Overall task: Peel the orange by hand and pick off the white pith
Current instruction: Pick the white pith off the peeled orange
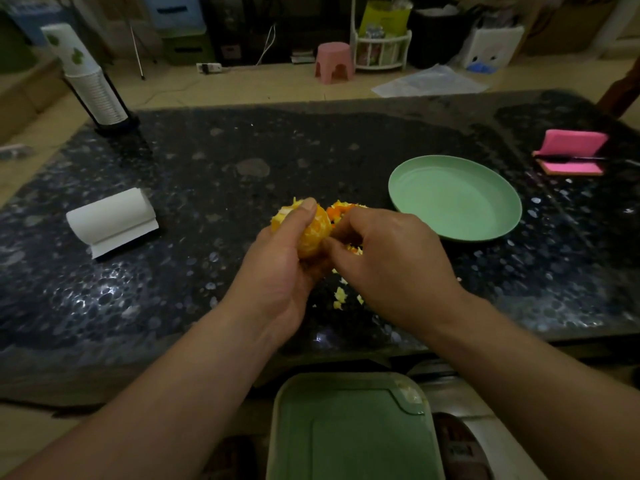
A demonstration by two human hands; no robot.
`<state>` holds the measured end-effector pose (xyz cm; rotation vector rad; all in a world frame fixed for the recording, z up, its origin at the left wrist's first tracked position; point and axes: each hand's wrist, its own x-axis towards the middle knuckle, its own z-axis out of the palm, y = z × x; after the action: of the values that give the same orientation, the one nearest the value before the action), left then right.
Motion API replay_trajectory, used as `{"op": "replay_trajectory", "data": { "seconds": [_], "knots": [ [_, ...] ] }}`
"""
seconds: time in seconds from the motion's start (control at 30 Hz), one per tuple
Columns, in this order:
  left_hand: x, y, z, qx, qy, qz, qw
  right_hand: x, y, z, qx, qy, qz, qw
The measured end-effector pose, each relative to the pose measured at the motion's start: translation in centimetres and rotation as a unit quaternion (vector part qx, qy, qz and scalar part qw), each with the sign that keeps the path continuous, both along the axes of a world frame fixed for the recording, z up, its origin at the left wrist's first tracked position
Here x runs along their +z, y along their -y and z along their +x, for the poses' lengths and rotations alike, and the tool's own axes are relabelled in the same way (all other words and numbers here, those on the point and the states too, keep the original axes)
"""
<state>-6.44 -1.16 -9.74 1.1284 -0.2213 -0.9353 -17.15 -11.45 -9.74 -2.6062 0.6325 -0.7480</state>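
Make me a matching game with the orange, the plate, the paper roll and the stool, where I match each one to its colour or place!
Things:
1. orange
2. plate
3. paper roll
4. stool

Colour or place:
A. pink, beyond the table
B. held in the left hand
C. green, on the table's right side
D. white, on the table's left side

Pairs: 1-B, 2-C, 3-D, 4-A
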Motion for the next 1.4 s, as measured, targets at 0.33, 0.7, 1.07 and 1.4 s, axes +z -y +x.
{"op": "replay_trajectory", "data": {
  "seconds": [0.33, 0.7, 1.07, 1.4],
  "knots": [
    [0.0, 0.0, -0.4, 0.039, 0.01, 0.02, 0.999, 0.0, -0.4, 0.3, -0.021, 0.022, -0.002, 1.0],
    [0.6, -0.7, 0.3, -0.015, -0.08, 0.016, 0.997, 0.7, 0.4, -0.4, 0.032, 0.04, 0.14, 0.989],
    [0.3, -0.4, -0.6, 0.011, 0.019, 0.032, 0.999, 0.5, 0.1, -0.2, 0.012, 0.009, 0.051, 0.999],
    [0.8, -0.7, -0.9, -0.011, 0.029, 0.028, 0.999, 0.5, -0.1, -0.3, -0.008, 0.042, 0.008, 0.999]
  ]
}}
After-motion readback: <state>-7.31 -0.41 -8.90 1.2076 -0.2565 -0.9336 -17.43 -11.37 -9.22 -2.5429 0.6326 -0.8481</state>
